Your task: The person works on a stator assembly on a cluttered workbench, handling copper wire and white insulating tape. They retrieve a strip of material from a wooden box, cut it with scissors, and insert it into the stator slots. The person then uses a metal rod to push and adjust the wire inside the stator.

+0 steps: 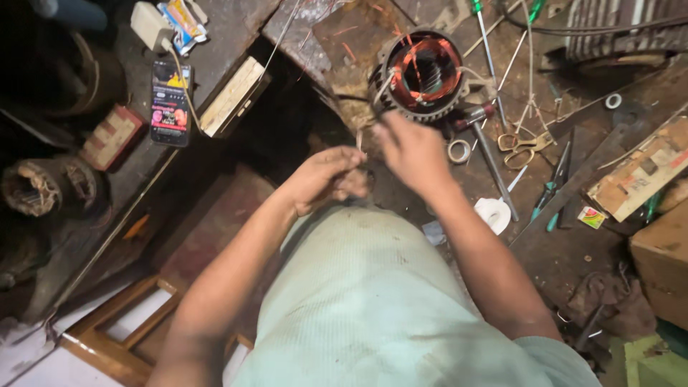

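Both hands work just before the motor stator (424, 75) on the counter (573, 244): left hand (326, 179) apparently pinching a thin strip (358, 138), right hand (410, 147) curled, its grip unclear.

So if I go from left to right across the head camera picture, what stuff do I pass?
Phone → wooden block → left hand → right hand → tape roll → scissors → pliers → cardboard box.
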